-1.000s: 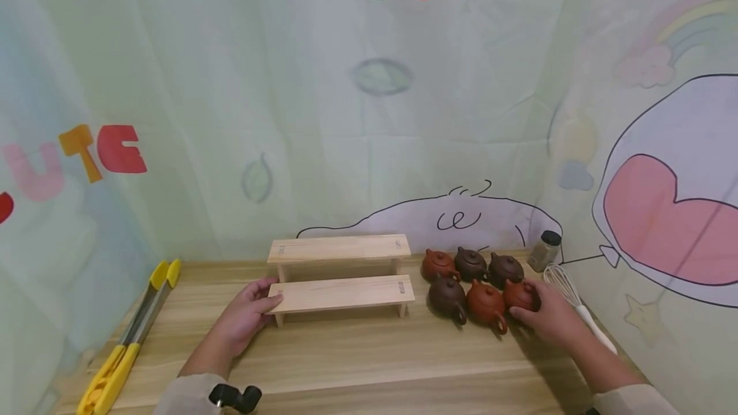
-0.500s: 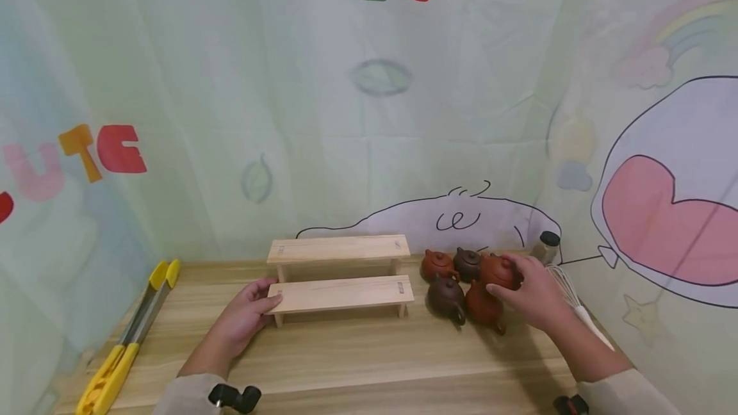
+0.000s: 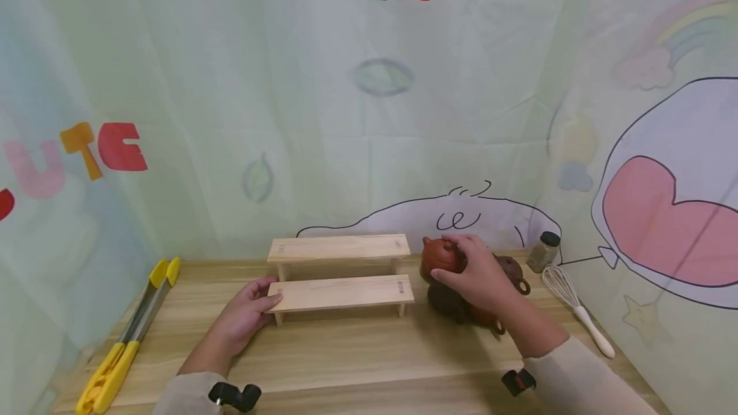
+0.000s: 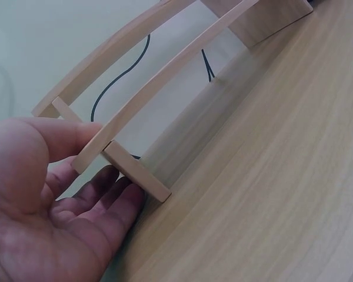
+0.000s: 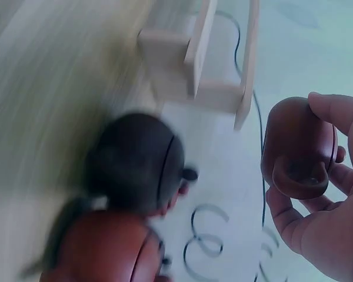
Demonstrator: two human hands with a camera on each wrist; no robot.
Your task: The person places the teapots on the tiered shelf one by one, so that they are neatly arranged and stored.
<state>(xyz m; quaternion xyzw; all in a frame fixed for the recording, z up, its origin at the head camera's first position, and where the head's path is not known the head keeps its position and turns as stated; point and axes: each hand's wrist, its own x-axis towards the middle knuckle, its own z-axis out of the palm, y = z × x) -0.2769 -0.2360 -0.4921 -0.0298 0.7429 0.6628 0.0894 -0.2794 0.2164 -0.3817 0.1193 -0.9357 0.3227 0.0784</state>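
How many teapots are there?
4 visible: held teapot in the right hand, dark teapot in front, red teapot beside that, second dark teapot farther back. Others may be hidden.

Soft, dim light; the pale wooden counter (image 3: 346, 357), faintly shadowed toward its right edge, blurs in the right wrist view.

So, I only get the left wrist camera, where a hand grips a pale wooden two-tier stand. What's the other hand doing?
Observer: The right hand holds up a reddish-brown clay teapot.
Operator: Pretty! Is that the only pot?
Observer: No, the right wrist view also shows a dark-brown clay teapot.
Operator: And does anything lie off to the left of the stand?
Observer: Yes, the head view shows a pair of yellow-handled metal tongs there.
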